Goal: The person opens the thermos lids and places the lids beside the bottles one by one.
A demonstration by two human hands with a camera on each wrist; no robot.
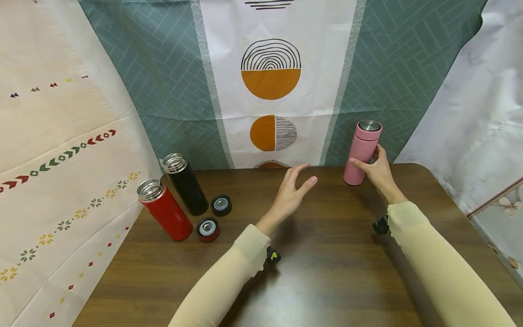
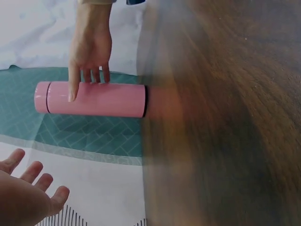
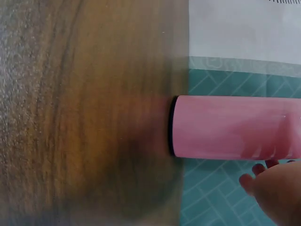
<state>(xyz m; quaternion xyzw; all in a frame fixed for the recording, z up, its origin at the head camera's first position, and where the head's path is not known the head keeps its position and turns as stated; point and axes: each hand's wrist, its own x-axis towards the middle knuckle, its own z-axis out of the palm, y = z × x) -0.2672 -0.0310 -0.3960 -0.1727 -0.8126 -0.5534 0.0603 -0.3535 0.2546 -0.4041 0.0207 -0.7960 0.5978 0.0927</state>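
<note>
- because the brown table (image 1: 318, 281) looks smooth, a nudged bottle might slide.
- the pink bottle (image 1: 362, 147) stands upright, back right; an uneven push could topple it.
- the black bottle (image 1: 189, 188) and red bottle (image 1: 169, 215) stand uncapped at left; knocked, they could spill anything inside.
- the right hand (image 1: 380, 173) holds the pink bottle, thumb in front, fingers round its right side; a loose grip might slip.
- the left hand (image 1: 289, 194) hangs mid-table, fingers spread and empty; swinging left, it could scatter the black lid (image 1: 221, 205) and red lid (image 1: 208, 229).
</note>
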